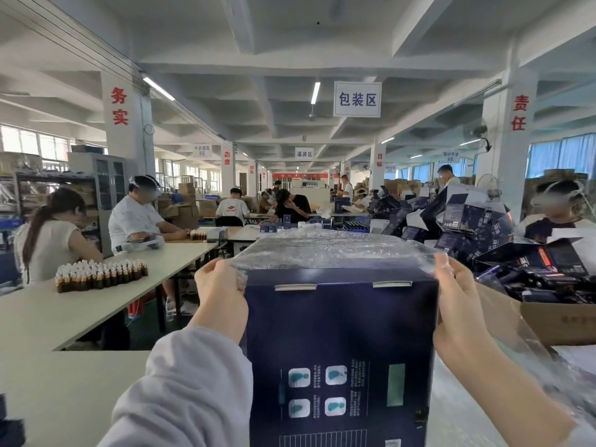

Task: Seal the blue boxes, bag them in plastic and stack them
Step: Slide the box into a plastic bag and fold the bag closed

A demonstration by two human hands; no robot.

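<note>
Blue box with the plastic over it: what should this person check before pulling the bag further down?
1. Blue box closed: both tabs sit tucked in their slots. Ok.
2. Left hand pinches the plastic bag at the box's top left corner. Ok.
3. Right hand pinches the bag at the top right corner. Ok.
4. Bag covers the whole box: only the top is covered, the front face is bare. Not ok.
5. Bag free of tears: the film is crinkled and glary. Cannot tell.
6. Stacking spot ready: none in sight. Cannot tell.
</note>
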